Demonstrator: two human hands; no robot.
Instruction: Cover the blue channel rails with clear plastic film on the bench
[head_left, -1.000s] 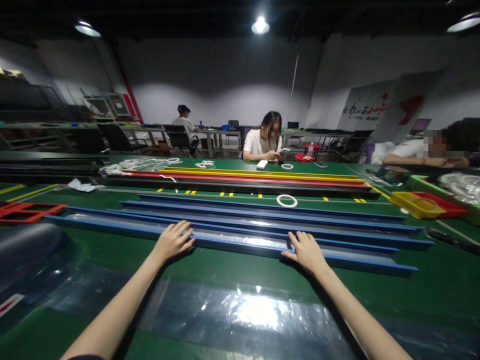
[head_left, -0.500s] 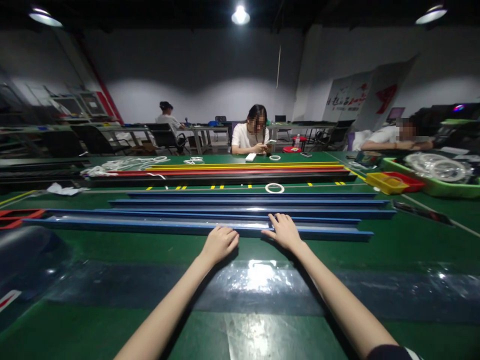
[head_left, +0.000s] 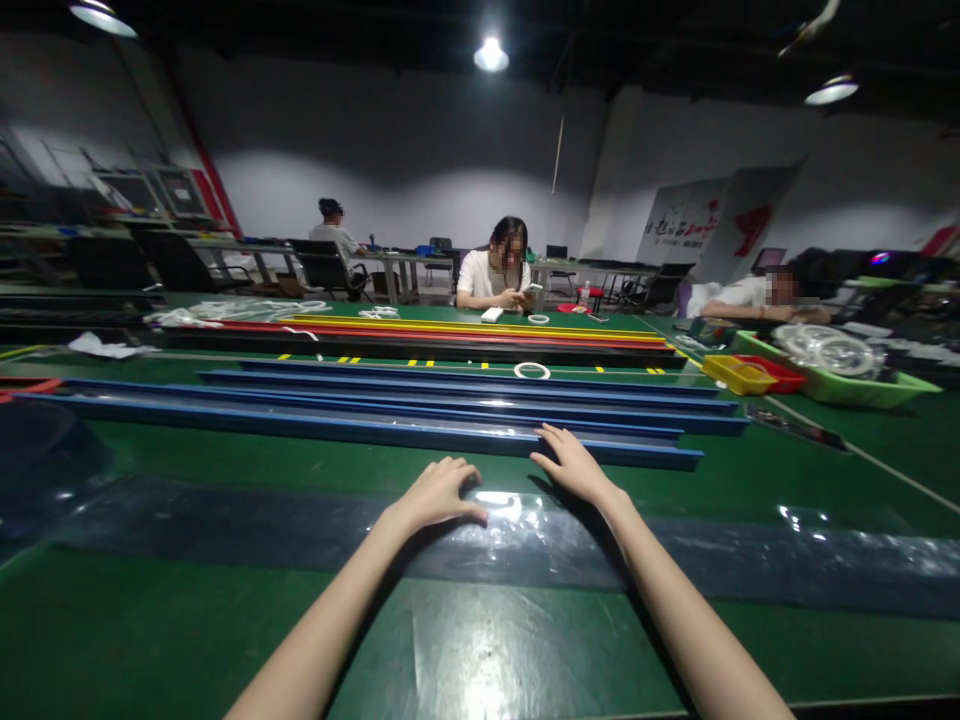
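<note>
Left hand lay loosely curled on the clear plastic sheet, gripping nothing, probably flattening it. Right hand was open, fingertips touching the nearest blue rail just beyond.

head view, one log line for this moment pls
left hand: flat on clear film | right hand: fingers on nearest blue rail | surface: green table

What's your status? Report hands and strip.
Left hand flat on clear film, holding nothing. Right hand open, fingers on nearest blue strip. Nothing between hands and strip.
</note>
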